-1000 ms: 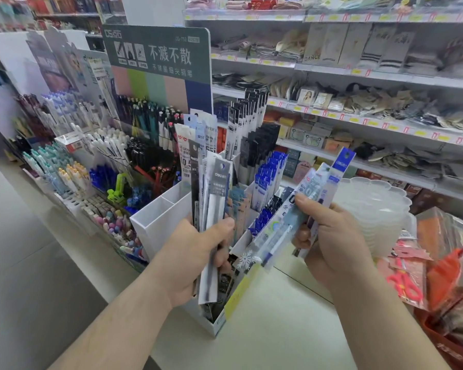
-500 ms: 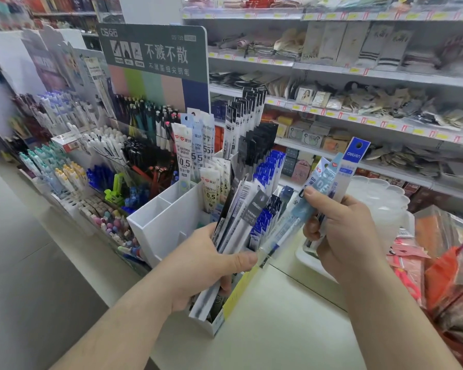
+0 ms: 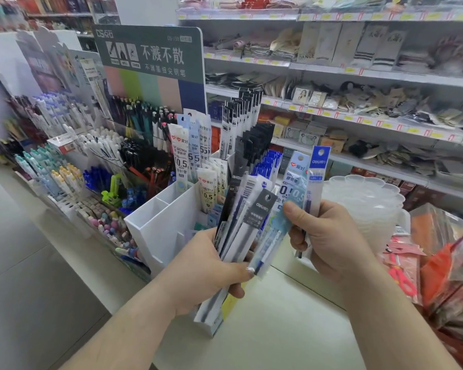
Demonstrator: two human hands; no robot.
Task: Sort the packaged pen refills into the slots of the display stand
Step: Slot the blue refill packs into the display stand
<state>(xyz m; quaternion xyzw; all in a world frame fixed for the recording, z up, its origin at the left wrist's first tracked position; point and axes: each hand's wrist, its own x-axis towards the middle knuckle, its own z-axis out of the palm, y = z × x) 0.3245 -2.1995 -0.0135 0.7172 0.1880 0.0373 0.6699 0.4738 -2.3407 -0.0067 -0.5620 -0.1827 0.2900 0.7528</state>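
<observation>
We're in a stationery shop: price-tagged shelves (image 3: pixel 358 73) of packaged goods far right, pen displays (image 3: pixel 72 166) crowding the left.

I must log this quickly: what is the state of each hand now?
Left hand: closed around a bundle of packaged refills.
Right hand: closed, pinching two blue refill packs.

Open room lies at lower centre over the pale countertop (image 3: pixel 265 329) and in the two front slots of the white display stand (image 3: pixel 158 231), while packed refill packets (image 3: pixel 198 145) behind, pen racks (image 3: pixel 91 166) left and stacked plastic cups (image 3: pixel 364 206) right hem it in.
</observation>
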